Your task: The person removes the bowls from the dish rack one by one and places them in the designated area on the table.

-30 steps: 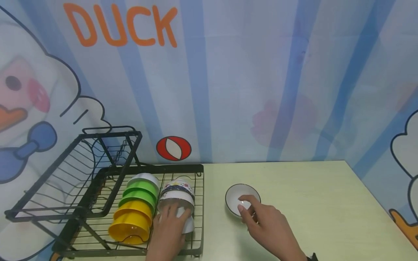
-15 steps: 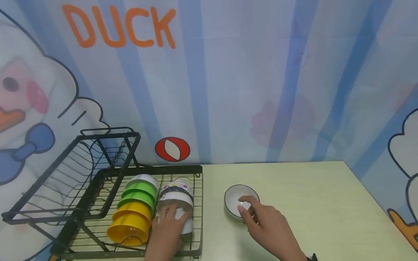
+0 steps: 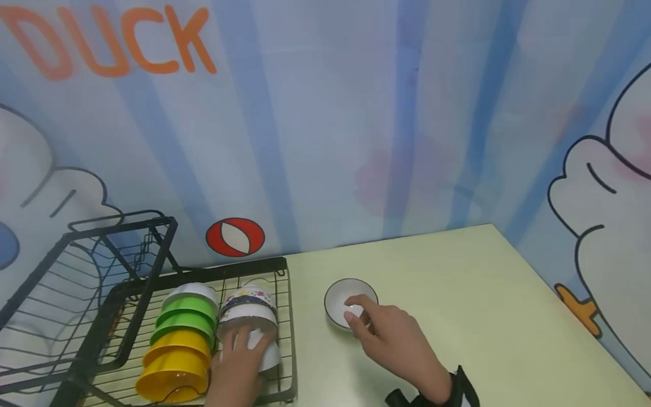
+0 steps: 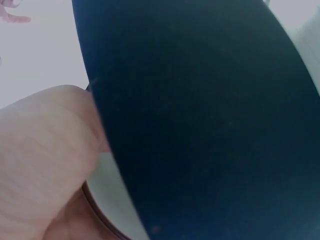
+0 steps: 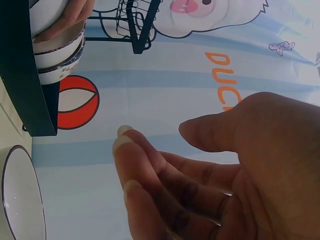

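Observation:
My left hand (image 3: 236, 367) reaches into the dish rack and grips a white bowl (image 3: 272, 357) at the front of the right-hand row. In the left wrist view, the thumb (image 4: 50, 135) lies at the rim of this bowl (image 4: 112, 192), much of which is hidden by a dark rack bar. Farther back in that row stand a white bowl and a flower-patterned bowl (image 3: 251, 295). My right hand (image 3: 399, 339) hovers by a dark-rimmed white bowl (image 3: 335, 299) on the table; its fingers are loosely bent with nothing between them, as the right wrist view confirms.
The black wire rack (image 3: 293, 356) covers the table's left side, with a raised tier (image 3: 122, 226) at far left. Beside my left hand, yellow bowls (image 3: 173, 379), green bowls (image 3: 185, 322) and a white one form a row. A printed cloth (image 3: 330, 141) hangs behind the table (image 3: 458, 294).
The head view has turned to the right, so everything appears shifted left. Both hands keep their places relative to the rack and bowls.

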A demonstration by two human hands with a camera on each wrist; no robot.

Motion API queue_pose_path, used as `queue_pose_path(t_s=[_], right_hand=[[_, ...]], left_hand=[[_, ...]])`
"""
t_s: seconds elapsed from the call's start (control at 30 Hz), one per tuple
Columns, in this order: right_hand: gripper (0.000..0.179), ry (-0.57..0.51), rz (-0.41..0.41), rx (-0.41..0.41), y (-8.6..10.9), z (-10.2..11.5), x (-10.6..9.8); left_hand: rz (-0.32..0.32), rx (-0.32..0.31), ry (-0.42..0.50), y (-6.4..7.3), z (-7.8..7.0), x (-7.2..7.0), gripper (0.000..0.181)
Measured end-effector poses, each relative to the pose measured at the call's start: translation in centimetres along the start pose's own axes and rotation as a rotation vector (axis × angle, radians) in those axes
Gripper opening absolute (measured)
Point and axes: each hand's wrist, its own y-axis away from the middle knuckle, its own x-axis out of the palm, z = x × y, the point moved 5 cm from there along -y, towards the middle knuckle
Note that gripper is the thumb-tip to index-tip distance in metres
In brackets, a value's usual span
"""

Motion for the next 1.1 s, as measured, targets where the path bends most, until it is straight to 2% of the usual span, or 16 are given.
queue_pose_path(t_s=[0.2,0.5,0.8,1.1], right_hand=[[0.025,0.021,0.021,0.002,-0.4,0.22,0.21],[0.021,-0.001,0.014,0.015,-0.27,0.03,0.02],[0.019,-0.004,0.025,0.042,0.05,-0.03,-0.06],[0.021,-0.026,0.05,0.038,-0.15,0.07,0.03]], left_hand=[[0.005,-0.005,-0.007,0.17,0.42,0.0,0.073],[-0.041,0.01,-0.102,-0.12,-0.05,-0.18,0.072],[-0.076,0.024,-0.08,0.19,-0.06,-0.23,0.071],[-0.053,-0.014,-0.075,0.15,0.35,-0.21,0.068]])
